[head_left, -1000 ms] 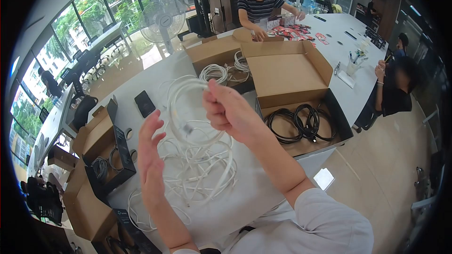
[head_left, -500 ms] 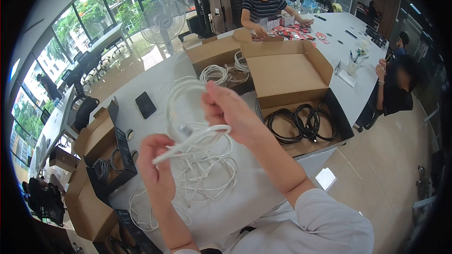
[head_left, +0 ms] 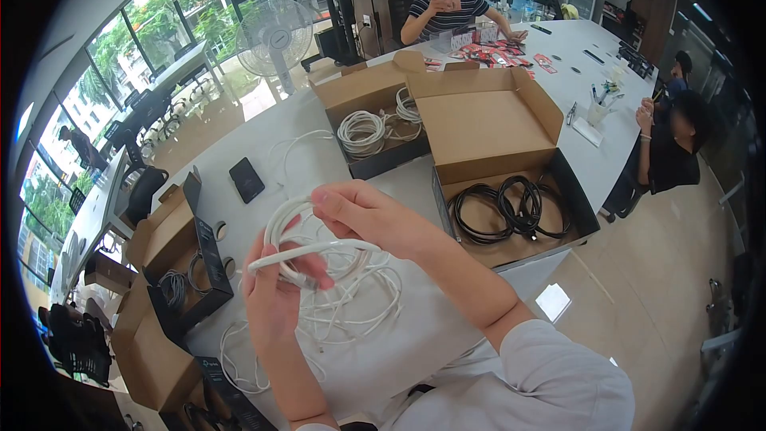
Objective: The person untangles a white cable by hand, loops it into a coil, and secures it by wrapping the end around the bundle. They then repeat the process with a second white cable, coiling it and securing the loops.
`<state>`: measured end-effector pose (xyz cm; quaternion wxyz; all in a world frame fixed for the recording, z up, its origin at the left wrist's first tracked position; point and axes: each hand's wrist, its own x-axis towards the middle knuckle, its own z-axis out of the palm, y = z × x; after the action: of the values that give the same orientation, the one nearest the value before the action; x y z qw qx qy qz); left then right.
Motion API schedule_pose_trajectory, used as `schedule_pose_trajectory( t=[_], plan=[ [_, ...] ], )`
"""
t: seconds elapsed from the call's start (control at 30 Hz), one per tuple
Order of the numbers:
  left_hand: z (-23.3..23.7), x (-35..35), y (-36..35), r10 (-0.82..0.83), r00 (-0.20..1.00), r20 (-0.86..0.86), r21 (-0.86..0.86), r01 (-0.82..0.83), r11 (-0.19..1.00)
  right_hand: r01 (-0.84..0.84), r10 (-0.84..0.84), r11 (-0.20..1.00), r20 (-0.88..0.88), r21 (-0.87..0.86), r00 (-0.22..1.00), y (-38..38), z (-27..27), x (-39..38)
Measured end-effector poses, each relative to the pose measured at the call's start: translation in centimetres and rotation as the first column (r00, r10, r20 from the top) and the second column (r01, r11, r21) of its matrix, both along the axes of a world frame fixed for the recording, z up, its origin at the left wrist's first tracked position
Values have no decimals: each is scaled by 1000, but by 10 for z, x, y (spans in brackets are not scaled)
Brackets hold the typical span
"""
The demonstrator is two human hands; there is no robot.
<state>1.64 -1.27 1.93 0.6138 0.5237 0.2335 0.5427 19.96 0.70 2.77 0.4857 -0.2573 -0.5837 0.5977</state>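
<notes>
Between my hands is a looped white cable (head_left: pixel 339 247), held above the table. My left hand (head_left: pixel 274 287) grips the loops from below, its thumb and fingers around them. At the top of the coil, my right hand (head_left: pixel 355 209) pinches the cable between thumb and fingers. Beneath lies a loose tangle of white cable (head_left: pixel 371 303) on the white table (head_left: pixel 415 311). One strand runs away toward the open box of coiled white cables (head_left: pixel 363 132) behind my hands.
To the right, an open box (head_left: pixel 499 251) holds black cables (head_left: pixel 519 207). Open boxes with grey cables (head_left: pixel 172 286) stand at the left. A black phone (head_left: pixel 246 179) lies on the table. Across it sits a person in a striped shirt (head_left: pixel 447 14) beside red packets (head_left: pixel 491 56).
My right hand has moved down and left, bringing the loops closer to my left hand, which now grips them together. The person across has raised one hand.
</notes>
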Motion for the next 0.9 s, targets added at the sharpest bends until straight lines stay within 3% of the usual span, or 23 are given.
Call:
schedule_pose_trajectory(
  t=[0.1, 0.2, 0.37, 0.5, 0.7, 0.87, 0.9],
  plan=[
    [-11, -18, 10, -343, 921, 183, -26, 353, 935, -34, 34, 999, -9, 4, 999, 0, 0, 1],
    [-7, -17, 6, -228, 964, 135, -110, 243, 964, -55, 54, 998, 11, 22, 998, 3, -5, -1],
    [-8, -12, 4, -284, 904, 319, -141, 342, 929, -72, 72, 996, -7, -49, 997, 0, 1, 0],
    [-17, -14, 14, -360, 822, 441, -127, 455, 882, -56, 57, 998, -26, 26, 998, 4, -3, -3],
    [-13, -11, 10, -372, 836, 404, -69, 433, 899, -79, 78, 997, -18, -11, 997, 5, -4, 2],
    [-17, -15, 16, -249, 860, 445, -205, 368, 907, -37, 35, 999, -89, -12, 995, 4, -5, -2],
    [-16, -16, 19, -235, 859, 454, -230, 368, 901, 49, -42, 997, -116, 66, 992, 5, -7, -5]
  ],
)
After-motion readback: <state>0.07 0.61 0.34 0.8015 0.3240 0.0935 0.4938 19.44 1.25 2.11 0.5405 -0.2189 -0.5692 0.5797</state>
